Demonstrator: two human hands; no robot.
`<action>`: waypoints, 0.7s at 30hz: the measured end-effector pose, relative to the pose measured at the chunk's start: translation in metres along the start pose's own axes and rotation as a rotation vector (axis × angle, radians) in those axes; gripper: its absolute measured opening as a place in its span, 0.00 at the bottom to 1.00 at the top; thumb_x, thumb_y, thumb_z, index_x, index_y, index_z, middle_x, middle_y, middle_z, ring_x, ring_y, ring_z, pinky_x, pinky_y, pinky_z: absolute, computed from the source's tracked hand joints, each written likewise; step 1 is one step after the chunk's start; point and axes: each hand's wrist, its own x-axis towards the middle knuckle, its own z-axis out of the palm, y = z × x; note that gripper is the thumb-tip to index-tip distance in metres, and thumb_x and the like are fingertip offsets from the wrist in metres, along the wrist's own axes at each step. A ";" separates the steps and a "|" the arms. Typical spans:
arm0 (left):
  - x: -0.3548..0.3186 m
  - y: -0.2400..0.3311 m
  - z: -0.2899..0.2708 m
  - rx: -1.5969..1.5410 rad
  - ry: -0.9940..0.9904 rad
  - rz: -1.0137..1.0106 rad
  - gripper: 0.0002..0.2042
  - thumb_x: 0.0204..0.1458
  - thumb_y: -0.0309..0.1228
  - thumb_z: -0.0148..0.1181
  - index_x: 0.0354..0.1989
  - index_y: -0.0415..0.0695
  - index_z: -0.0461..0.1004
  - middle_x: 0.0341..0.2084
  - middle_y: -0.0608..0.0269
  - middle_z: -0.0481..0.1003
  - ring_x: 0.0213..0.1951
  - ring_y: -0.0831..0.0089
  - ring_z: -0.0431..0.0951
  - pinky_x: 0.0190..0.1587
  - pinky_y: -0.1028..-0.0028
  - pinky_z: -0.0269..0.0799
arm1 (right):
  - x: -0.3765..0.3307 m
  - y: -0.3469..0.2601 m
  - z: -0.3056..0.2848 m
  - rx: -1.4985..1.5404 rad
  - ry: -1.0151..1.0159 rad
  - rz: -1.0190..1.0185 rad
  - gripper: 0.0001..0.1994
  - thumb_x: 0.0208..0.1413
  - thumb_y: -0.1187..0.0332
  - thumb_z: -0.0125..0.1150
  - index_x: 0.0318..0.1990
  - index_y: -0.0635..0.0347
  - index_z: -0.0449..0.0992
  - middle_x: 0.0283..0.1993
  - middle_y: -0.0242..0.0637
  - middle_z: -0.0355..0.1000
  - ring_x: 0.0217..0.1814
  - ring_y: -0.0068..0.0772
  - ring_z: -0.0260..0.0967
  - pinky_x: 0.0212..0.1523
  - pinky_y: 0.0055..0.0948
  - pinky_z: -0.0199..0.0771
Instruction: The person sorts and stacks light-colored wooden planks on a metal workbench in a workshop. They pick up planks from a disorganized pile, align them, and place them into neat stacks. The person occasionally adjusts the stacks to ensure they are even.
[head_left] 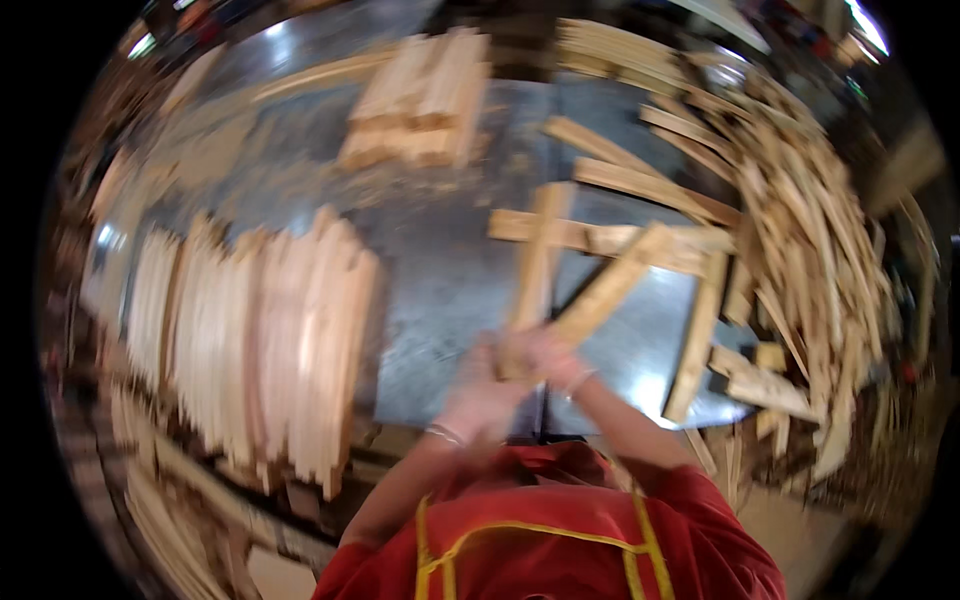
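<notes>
My left hand (476, 396) and my right hand (552, 360) are together at the near edge of the metal table, both blurred by motion. Between them is the near end of a wooden strip (538, 268), which points away from me, and the fingers of both hands look closed around it. A second wooden strip (612, 284) slants off to the right, its near end by my right hand; whether that hand touches it, I cannot tell. Beyond these, a crosswise strip (665, 250) lies on the table. Pale coverings that look like gloves reach to my wrists.
Left of my hands stands a broad row of pale strips (270, 340). A neat stack (420, 95) sits at the far side of the metal table (430, 300). A large loose heap of strips (800, 220) fills the right, with short offcuts (765, 385) near it.
</notes>
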 end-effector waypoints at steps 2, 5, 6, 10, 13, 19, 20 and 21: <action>-0.008 -0.029 0.000 -0.807 0.242 -0.056 0.32 0.56 0.29 0.62 0.71 0.40 0.64 0.52 0.45 0.80 0.52 0.49 0.81 0.54 0.62 0.78 | -0.010 -0.096 -0.053 0.796 -0.183 0.168 0.26 0.64 0.56 0.60 0.65 0.58 0.73 0.56 0.51 0.79 0.61 0.51 0.75 0.67 0.42 0.71; -0.051 -0.044 -0.045 -0.082 0.508 -0.236 0.30 0.50 0.25 0.61 0.67 0.38 0.69 0.56 0.44 0.77 0.59 0.46 0.77 0.64 0.58 0.71 | -0.044 -0.018 -0.039 0.533 0.167 0.196 0.36 0.63 0.52 0.65 0.74 0.59 0.64 0.65 0.54 0.74 0.67 0.50 0.73 0.70 0.38 0.69; -0.067 -0.064 -0.051 0.128 0.570 -0.191 0.31 0.49 0.24 0.61 0.67 0.37 0.69 0.60 0.44 0.74 0.63 0.46 0.73 0.68 0.56 0.67 | -0.060 0.028 -0.026 0.696 0.352 0.264 0.38 0.62 0.52 0.67 0.75 0.59 0.64 0.67 0.52 0.73 0.67 0.48 0.73 0.70 0.36 0.69; -0.115 -0.121 -0.085 0.785 0.454 -0.501 0.40 0.56 0.27 0.59 0.79 0.46 0.51 0.77 0.45 0.52 0.78 0.46 0.49 0.80 0.51 0.42 | -0.167 0.175 -0.090 0.226 0.703 0.776 0.32 0.58 0.52 0.67 0.66 0.58 0.71 0.57 0.52 0.77 0.59 0.57 0.74 0.62 0.48 0.74; -0.087 -0.131 -0.084 0.906 0.506 -0.642 0.44 0.57 0.33 0.63 0.81 0.44 0.47 0.79 0.47 0.50 0.79 0.47 0.47 0.80 0.52 0.42 | -0.216 0.264 -0.105 0.006 0.662 1.055 0.34 0.55 0.51 0.67 0.66 0.59 0.68 0.58 0.52 0.76 0.60 0.58 0.73 0.62 0.49 0.74; 0.042 0.042 0.022 0.350 0.423 0.117 0.45 0.47 0.43 0.75 0.73 0.36 0.62 0.69 0.39 0.67 0.70 0.46 0.66 0.73 0.58 0.61 | -0.171 0.345 -0.120 0.086 0.576 1.259 0.38 0.53 0.55 0.70 0.68 0.63 0.62 0.65 0.56 0.69 0.64 0.61 0.71 0.64 0.49 0.73; 0.061 0.085 0.036 0.464 0.293 0.117 0.46 0.47 0.44 0.75 0.73 0.36 0.62 0.67 0.39 0.68 0.69 0.47 0.68 0.71 0.58 0.63 | -0.169 0.353 -0.119 0.161 0.561 1.278 0.39 0.53 0.55 0.70 0.68 0.63 0.61 0.66 0.56 0.68 0.64 0.63 0.71 0.64 0.49 0.74; 0.078 0.109 0.046 0.467 0.215 0.028 0.44 0.48 0.43 0.74 0.73 0.37 0.62 0.66 0.40 0.70 0.67 0.48 0.70 0.70 0.59 0.65 | -0.168 0.359 -0.118 0.236 0.546 1.299 0.39 0.53 0.56 0.70 0.69 0.64 0.60 0.66 0.57 0.68 0.63 0.64 0.72 0.64 0.50 0.74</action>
